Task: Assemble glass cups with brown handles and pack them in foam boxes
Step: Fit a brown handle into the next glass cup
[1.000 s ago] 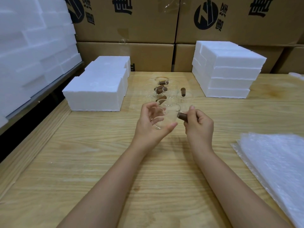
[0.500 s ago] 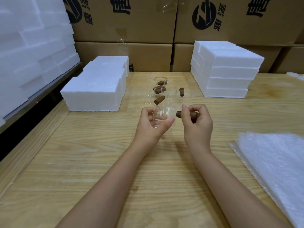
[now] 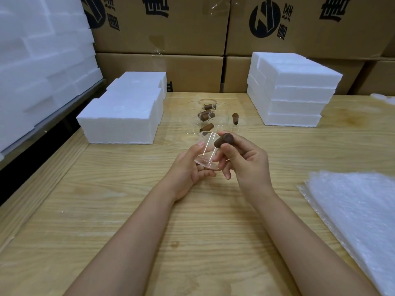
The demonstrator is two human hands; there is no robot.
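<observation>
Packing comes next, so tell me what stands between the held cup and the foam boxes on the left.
Nothing visible does. Only bare table lies between the glass cup, held by the left hand with the right hand pinching the brown handle, and the nearest foam box. The other cups stand farther back.

Soft, even light falls from overhead, bright and slightly warm; the pale wooden tabletop (image 3: 149, 210) carries only faint, soft-edged shadows beneath the left hand (image 3: 188, 169) and right hand (image 3: 248, 163). The white foam blocks (image 3: 119, 120) by the tabletop's left edge wash out almost to blank, and beyond that edge the gap goes nearly black. The clear glass cup (image 3: 206, 154) shows only as thin glints, the dark brown wooden handle (image 3: 223, 140) matte and crisp. The translucent bubble-wrap sheets (image 3: 359, 210) at the right edge glare softly. The brown cardboard cartons (image 3: 171, 67) along the far edge bow with wide-angle distortion.
</observation>
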